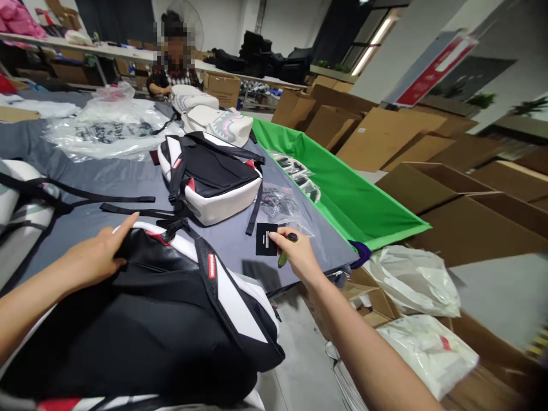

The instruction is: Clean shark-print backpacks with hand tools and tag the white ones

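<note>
Pinching a flat, square black card with white print (261,233) and a slim green-and-black marker (282,259), the right hand (299,254) had its grip closed above the grey cloth-covered tabletop (331,245), the card jutting left, the marker's long axis slanting, black end farther off. Left of the card and nearer lay the black-and-white fabric backpack (166,319), long axis crossing the view, red-labelled strap (211,266) toward the right hand; the left hand (100,254) rested, thumb and forefinger parted, on its far edge, whether gripping I couldn't tell.

Near backpack (162,319) before me; behind it, on the table (124,181), a second backpack (212,177).
My left hand (100,254) rests on the first; cardboard boxes (387,137) stand at right.
</note>
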Available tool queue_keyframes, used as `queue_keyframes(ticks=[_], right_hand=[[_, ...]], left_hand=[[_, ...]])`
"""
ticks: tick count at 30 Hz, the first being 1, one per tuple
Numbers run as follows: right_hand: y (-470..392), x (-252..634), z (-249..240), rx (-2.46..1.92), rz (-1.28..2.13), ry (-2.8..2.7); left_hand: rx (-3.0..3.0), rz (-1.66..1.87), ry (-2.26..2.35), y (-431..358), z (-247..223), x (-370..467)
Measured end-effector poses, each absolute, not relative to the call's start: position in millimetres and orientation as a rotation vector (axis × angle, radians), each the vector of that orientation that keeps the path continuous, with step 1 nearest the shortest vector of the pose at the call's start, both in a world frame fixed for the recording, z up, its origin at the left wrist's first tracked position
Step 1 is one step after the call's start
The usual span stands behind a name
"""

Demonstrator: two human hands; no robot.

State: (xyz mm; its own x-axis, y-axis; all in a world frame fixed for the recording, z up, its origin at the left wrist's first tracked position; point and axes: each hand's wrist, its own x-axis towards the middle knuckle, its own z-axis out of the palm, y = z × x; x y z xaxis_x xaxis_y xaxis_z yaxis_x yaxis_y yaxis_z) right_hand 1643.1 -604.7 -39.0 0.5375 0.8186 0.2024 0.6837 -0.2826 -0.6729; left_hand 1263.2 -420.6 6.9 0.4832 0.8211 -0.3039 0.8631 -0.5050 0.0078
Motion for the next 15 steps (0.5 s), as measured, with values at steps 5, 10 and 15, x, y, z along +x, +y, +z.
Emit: queue_keyframes(ticks=[5,10,15], right_hand=[[-596.7,1542.9,5.3,-1.319,0.044,-1.757],[-578.6,1505.6,11.5,-1.276,0.024,-1.862],[-567.5,1493.4,24.2,-1.388,0.443,-1.959]], left_hand=[[2.512,-0.405,1.454,-427.4,14.3,1267.6],[2.526,-0.363,1.485,-433.5,17.2,1265.0],[2.512,-0.34,1.446,-435.1,18.1,1262.5]])
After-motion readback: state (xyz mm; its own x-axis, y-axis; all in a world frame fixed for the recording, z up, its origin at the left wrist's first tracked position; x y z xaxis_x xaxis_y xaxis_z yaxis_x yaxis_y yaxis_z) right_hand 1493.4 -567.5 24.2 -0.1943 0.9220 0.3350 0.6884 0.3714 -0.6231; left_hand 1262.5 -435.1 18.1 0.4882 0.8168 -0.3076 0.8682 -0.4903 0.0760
